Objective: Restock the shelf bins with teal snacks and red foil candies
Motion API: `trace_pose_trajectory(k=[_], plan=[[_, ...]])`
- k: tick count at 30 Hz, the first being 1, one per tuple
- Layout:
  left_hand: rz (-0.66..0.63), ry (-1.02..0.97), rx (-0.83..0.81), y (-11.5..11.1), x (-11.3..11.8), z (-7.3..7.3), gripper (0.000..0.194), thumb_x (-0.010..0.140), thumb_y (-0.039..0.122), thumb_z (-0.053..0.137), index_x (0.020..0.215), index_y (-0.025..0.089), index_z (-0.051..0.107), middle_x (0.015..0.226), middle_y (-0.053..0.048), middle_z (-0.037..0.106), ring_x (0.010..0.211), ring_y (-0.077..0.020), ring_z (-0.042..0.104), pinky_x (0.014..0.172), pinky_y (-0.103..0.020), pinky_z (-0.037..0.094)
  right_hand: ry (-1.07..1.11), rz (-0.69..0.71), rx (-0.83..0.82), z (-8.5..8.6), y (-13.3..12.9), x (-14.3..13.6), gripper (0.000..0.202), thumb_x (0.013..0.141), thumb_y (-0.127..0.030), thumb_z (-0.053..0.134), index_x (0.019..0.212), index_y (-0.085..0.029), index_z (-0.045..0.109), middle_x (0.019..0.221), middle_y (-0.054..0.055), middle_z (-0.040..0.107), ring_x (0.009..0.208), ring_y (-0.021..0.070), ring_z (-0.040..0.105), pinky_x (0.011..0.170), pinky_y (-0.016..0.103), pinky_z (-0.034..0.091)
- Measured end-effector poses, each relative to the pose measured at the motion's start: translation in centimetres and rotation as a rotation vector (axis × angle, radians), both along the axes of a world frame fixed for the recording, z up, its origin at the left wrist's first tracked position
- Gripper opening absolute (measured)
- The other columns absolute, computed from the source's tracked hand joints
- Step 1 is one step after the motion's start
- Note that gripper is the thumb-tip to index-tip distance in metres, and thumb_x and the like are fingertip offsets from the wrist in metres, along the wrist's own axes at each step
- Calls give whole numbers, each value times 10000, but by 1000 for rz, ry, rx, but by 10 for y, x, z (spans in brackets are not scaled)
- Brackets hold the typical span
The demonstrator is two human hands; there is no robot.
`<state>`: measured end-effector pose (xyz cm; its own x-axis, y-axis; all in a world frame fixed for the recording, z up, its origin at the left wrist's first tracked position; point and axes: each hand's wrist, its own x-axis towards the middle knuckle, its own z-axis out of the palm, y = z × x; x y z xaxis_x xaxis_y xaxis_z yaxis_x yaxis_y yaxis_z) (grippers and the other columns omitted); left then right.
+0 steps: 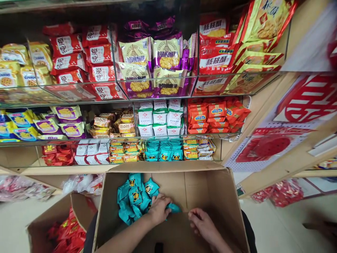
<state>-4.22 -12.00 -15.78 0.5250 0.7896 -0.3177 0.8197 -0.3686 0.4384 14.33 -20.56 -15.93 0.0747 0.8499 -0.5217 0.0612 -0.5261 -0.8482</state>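
Teal packet [174, 208] partly hidden under left hand [159, 209]; grip unclear. Right hand [202, 224]: whether it pinches anything, can't tell. Large cardboard box [221, 196] cut by bottom edge, as is a small dark patch [159, 247], unidentifiable. Smaller carton [38, 230] and its red packets [68, 230] likewise cropped. Dark shape [322, 226], lower right, blurred.

left grip [159, 208]: palm down | right grip [201, 223]: loosely curled
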Motion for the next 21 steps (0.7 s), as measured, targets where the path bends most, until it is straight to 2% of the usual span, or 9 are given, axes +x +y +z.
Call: trace_pose_trajectory(k=[3, 5, 7, 9, 11, 14, 17, 19, 21], plan=[[40, -340, -176, -3, 12, 19, 271, 756, 356, 478, 972, 218, 567, 898, -23, 597, 865, -166, 507, 784, -295, 376, -118, -81, 180, 12, 4, -1, 418, 690, -482, 502, 968, -169, 500, 914, 79, 596, 835, 182, 568, 654, 254, 443], [60, -564, -384, -6, 23, 32, 302, 744, 401, 500, 945, 185, 568, 800, -10, 581, 736, -129, 511, 673, -241, 398, -126, -139, 303, 20, 9, -3, 410, 698, -473, 515, 971, -168, 504, 966, 81, 585, 882, 183, 546, 722, 252, 427], [130, -724, -522, -9, 33, 45, 355, 673, 414, 592, 927, 167, 564, 695, 17, 538, 638, -101, 482, 594, -216, 382, -113, -167, 346, 26, 14, -6, 318, 738, -477, 470, 800, -171, 531, 765, 32, 582, 717, 155, 538, 620, 232, 416], [275, -849, -601, -13, 40, 54, 409, 586, 405, 677, 889, 153, 564, 639, 33, 511, 581, -82, 457, 558, -206, 366, -111, -187, 349, 32, 16, -9, 338, 771, -483, 419, 622, -184, 472, 566, -26, 469, 550, 116, 454, 503, 213, 359], [433, -954, -654, -18, 44, 61, 407, 535, 406, 714, 809, 139, 574, 636, 23, 534, 574, -77, 466, 570, -210, 372, -115, -216, 350, 38, 17, -12, 371, 785, -487, 396, 556, -195, 397, 506, -52, 364, 489, 96, 374, 457, 207, 309], [569, -1036, -650, -27, 44, 66, 377, 518, 424, 722, 710, 125, 598, 670, -9, 587, 625, -95, 502, 627, -222, 386, -141, -250, 362, 47, 15, -16, 380, 791, -483, 395, 543, -196, 377, 501, -56, 329, 480, 91, 344, 442, 202, 293], [682, -1021, -687, -33, 40, 70, 426, 576, 501, 658, 792, 137, 607, 727, -20, 602, 657, -108, 521, 613, -219, 380, -251, -258, 400, 55, 11, -17, 365, 808, -451, 390, 576, -181, 470, 522, -33, 415, 509, 109, 407, 468, 208, 339], [748, -970, -915, -34, 36, 74, 515, 626, 600, 550, 904, 167, 575, 769, -28, 605, 653, -130, 548, 596, -239, 386, -329, -230, 498, 59, 8, -16, 320, 815, -413, 401, 686, -172, 568, 629, 9, 530, 610, 141, 495, 561, 230, 405], [746, -909, -1228, -32, 32, 82, 572, 643, 651, 477, 943, 168, 544, 765, -49, 610, 654, -164, 580, 610, -269, 402, -364, -150, 637, 62, 6, -14, 263, 812, -366, 429, 815, -185, 620, 782, 50, 593, 757, 177, 544, 683, 269, 437]])
